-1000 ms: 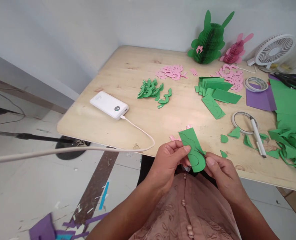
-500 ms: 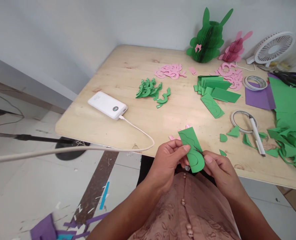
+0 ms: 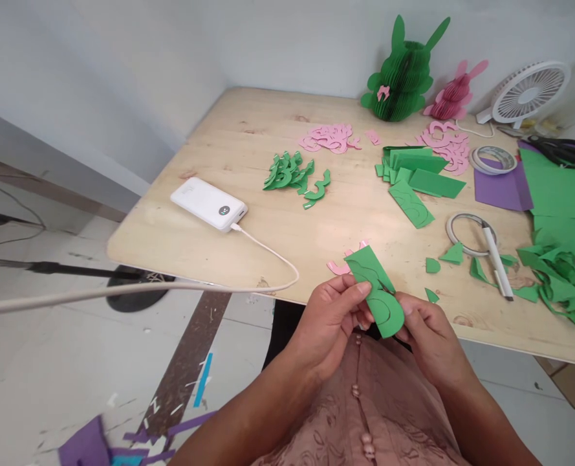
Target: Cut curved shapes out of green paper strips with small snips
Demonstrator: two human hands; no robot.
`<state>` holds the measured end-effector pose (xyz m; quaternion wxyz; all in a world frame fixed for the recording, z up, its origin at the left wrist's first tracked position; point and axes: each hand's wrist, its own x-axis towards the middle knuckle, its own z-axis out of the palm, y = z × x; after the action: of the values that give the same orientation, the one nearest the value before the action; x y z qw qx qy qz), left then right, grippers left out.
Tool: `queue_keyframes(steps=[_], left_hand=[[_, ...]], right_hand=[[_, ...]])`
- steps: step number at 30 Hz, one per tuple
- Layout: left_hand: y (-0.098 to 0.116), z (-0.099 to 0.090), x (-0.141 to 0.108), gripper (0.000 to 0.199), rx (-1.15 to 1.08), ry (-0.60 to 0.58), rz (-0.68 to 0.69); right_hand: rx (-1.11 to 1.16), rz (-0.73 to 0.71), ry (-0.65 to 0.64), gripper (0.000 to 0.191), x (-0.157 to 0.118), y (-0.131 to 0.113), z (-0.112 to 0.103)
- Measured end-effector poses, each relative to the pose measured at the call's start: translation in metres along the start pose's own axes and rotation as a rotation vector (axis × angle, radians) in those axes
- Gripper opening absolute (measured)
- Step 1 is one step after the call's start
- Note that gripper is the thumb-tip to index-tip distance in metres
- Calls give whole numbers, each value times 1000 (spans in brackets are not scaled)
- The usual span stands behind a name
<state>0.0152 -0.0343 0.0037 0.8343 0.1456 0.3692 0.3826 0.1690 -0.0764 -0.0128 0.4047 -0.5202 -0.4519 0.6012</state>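
Where the back edge of the pale wood counter (image 3: 238, 129) met the white wall (image 3: 292, 45), a green paper bunny (image 3: 403, 84), a smaller pink bunny (image 3: 455, 98) and a white fan (image 3: 530, 97) stood in a row off toward the right. Down past the front left corner, purple scraps (image 3: 84, 441) and a blue strip (image 3: 203, 380) littered the tiled floor (image 3: 97, 362).

As for the green paper piece (image 3: 388, 310), it was held up right over the front edge, kinda tilted, long and narrow, with a wavy outline drawn on it, the near end rounded and a slit running in from its right side. Left hand (image 3: 333, 307) had it pinched between thumb and fingers. Right hand (image 3: 425, 330) was curled nearly closed at the paper's right side; a dark sliver showed in the slit, but I couldn't tell what those fingers gripped.

Room-wise, some pink cutouts (image 3: 337, 268) sat just past the left hand near the front edge, while small green scraps (image 3: 433, 265) and a white marker (image 3: 497, 259) lay to the right. Widest stretch of wood was on the left, around the white power bank (image 3: 207, 202), though its cable (image 3: 74, 297) crossed the front edge there. Green cutouts (image 3: 287, 173) were heaped mid-counter.
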Motion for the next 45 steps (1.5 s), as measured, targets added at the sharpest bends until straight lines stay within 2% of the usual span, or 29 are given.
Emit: queue_keyframes(steps=[19, 33, 40, 45], left_hand=[[-8, 9, -5, 27, -73, 65, 38], [-6, 12, -7, 25, 10, 86, 55], [-7, 13, -7, 27, 79, 77, 30], [-7, 14, -7, 28, 87, 73, 39]], right_hand=[[-61, -81, 196, 34, -1, -3, 11], [-117, -101, 202, 32, 0, -5, 12], [-123, -102, 250, 46, 1, -8, 16], [-161, -96, 239, 44, 1, -9, 13]])
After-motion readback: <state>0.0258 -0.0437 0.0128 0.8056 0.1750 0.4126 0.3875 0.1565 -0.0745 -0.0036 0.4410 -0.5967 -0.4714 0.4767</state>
